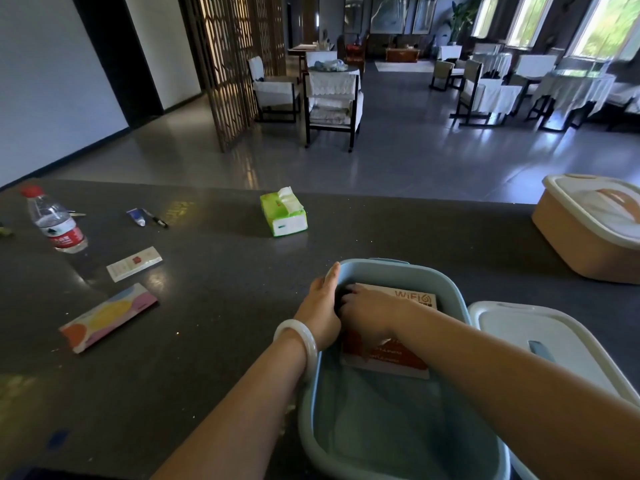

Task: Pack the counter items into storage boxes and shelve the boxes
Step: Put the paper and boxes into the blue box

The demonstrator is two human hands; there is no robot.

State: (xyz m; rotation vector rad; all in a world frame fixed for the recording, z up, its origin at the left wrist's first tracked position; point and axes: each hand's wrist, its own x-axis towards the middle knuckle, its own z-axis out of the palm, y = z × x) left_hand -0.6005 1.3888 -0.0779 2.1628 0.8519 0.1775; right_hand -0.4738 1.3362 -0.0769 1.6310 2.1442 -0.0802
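**Inspector:** Start with the largest. The dark speckled stone counter (214, 306) fills the lower view. On it, at six o'clock, sits the pale blue plastic storage box (450, 285), open. Its white lid with a blue handle (540, 337) lies just beside it at four o'clock. A peach plastic box with a white lid on (585, 244) stands at three o'clock.

**Assistant:** And what is inside the blue one?

**Inspector:** A flat red-and-tan WiFi card box (408, 362), lying near the far end. The right hand (367, 308) rests on top of it, fingers curled toward a dark item at the box's far-left corner; whether it grasps that item, I cannot tell. The left hand (320, 306), wrist wearing a white bangle (301, 341), lies straight-fingered along the box's left wall, steadying it, holding nothing.

**Assistant:** So which step is this?

**Inspector:** Packing, in my judgement, and early. Unpacked from nine to twelve o'clock: green tissue pack (284, 213), clear water bottle with red cap (55, 220), long pastel-patterned box (107, 317), slim white packet (135, 263), small blue tube (136, 216), black pen (156, 218).

**Assistant:** Next move?

**Inspector:** Likely freeing the right hand and reaching left for the nearest loose piece, laid flat to save room.
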